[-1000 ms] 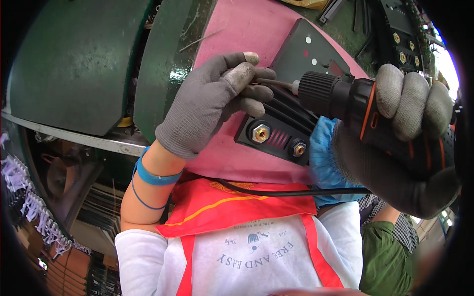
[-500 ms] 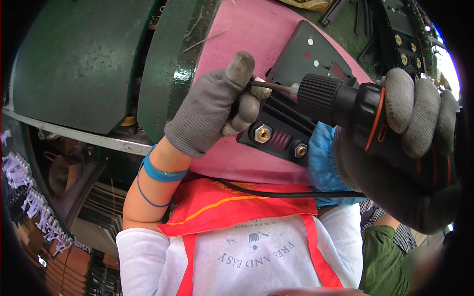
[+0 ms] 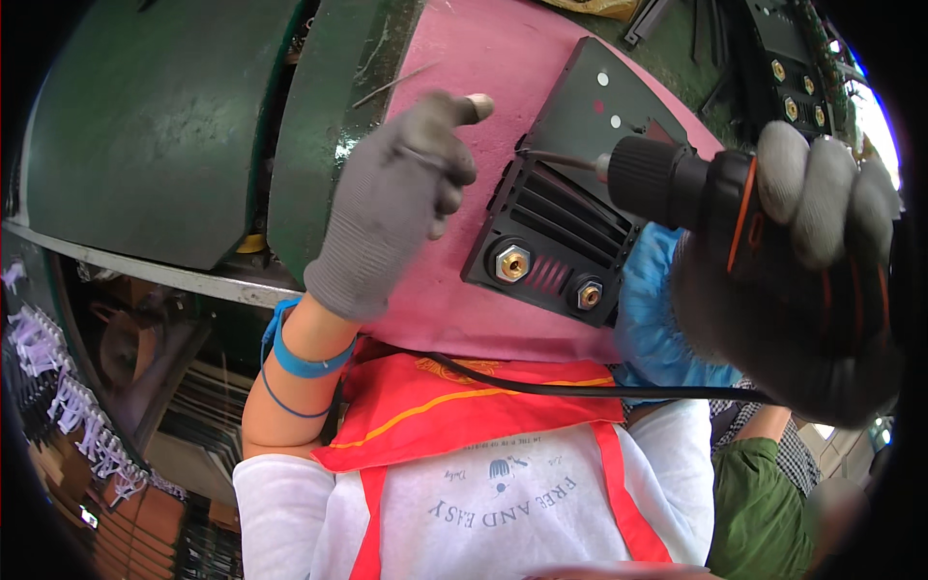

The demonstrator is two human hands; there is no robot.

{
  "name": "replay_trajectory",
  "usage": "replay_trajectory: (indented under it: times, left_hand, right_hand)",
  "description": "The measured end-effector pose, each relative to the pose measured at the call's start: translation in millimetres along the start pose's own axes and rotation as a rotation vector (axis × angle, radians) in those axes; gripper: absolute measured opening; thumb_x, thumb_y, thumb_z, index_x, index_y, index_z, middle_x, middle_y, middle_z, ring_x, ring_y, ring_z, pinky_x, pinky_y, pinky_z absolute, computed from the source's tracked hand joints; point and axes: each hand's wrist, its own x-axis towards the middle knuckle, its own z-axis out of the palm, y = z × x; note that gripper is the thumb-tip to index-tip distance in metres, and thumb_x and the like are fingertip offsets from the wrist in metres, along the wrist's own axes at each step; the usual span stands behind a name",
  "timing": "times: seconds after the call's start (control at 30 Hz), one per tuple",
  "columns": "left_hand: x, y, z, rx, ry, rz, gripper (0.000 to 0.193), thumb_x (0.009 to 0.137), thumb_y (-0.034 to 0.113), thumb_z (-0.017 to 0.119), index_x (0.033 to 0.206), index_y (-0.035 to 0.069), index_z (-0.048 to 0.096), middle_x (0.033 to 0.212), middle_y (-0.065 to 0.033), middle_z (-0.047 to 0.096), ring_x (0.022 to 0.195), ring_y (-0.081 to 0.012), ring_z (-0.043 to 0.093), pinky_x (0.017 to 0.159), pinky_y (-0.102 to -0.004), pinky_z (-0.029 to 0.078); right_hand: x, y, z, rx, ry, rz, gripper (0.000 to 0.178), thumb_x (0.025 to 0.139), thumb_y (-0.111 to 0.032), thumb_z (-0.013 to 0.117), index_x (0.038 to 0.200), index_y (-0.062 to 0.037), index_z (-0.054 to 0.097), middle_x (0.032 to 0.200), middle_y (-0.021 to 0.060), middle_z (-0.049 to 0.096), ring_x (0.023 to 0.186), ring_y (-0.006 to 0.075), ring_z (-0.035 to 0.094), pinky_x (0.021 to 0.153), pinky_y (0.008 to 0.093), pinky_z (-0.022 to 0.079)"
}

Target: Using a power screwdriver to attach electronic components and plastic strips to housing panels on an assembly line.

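Note:
My right hand (image 3: 822, 213), in a grey glove, grips a black electric screwdriver (image 3: 667, 184) with orange trim. Its thin bit points left, the tip over the edge of a black metal panel (image 3: 541, 217). Two brass fittings with hex nuts (image 3: 511, 264) stand on this panel near a row of slots. Left of the panel and apart from it, my gloved left hand (image 3: 396, 184) hovers with its lower fingers curled. One pale-tipped digit sticks out to the right. The palm is hidden, so anything inside cannot be made out.
Pink foam sheeting (image 3: 435, 300) covers the bench under the panel. A thin rod (image 3: 391, 85) lies at the green bench's edge. More black parts with brass fittings (image 3: 788, 87) are at the far right. A black cable (image 3: 580, 390) crosses before me. Someone's green sleeve (image 3: 759, 503) shows lower right.
My left hand has come off the screwdriver bit and moved left. The screwdriver has shifted slightly right and up, and its bit tip now shows over the panel's edge.

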Motion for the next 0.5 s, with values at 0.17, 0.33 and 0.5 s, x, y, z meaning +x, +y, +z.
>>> replay_trajectory:
  times: [0.17, 0.33, 0.5]
  left_hand:
    - [6, -30, 24, 0.592, -0.038, 0.326, 0.054, 0.086, 0.009, 0.066, 0.137, 0.003, 0.05, 0.075, 0.0029, 0.039, 0.066, -0.0053, 0.038, 0.058, -0.0206, 0.036]
    - [9, -43, 26, 0.65, 0.014, 0.441, 0.053, 0.085, 0.001, 0.061, 0.137, 0.002, 0.049, 0.07, 0.0002, 0.038, 0.064, -0.0068, 0.038, 0.058, -0.0245, 0.037]
    - [9, -44, 26, 0.717, 0.076, 0.454, 0.044, 0.086, 0.002, 0.061, 0.13, 0.0, 0.053, 0.063, -0.001, 0.034, 0.057, -0.0082, 0.037, 0.056, -0.0258, 0.037]
  right_hand:
    - [1, 13, -17, -0.089, -0.065, 0.101, 0.053, 0.082, -0.038, 0.048, 0.108, 0.0075, 0.057, 0.085, 0.006, 0.046, 0.075, 0.016, 0.044, 0.074, 0.0354, 0.034]
    - [-3, 17, -21, -0.126, -0.165, 0.112, 0.064, 0.085, -0.038, 0.046, 0.121, 0.0134, 0.052, 0.086, 0.0079, 0.046, 0.078, 0.0177, 0.046, 0.076, 0.0366, 0.035]
    - [-4, 26, -16, -0.078, -0.139, 0.155, 0.06, 0.087, -0.038, 0.045, 0.118, 0.0122, 0.054, 0.085, 0.0083, 0.047, 0.076, 0.0177, 0.045, 0.075, 0.0371, 0.036]
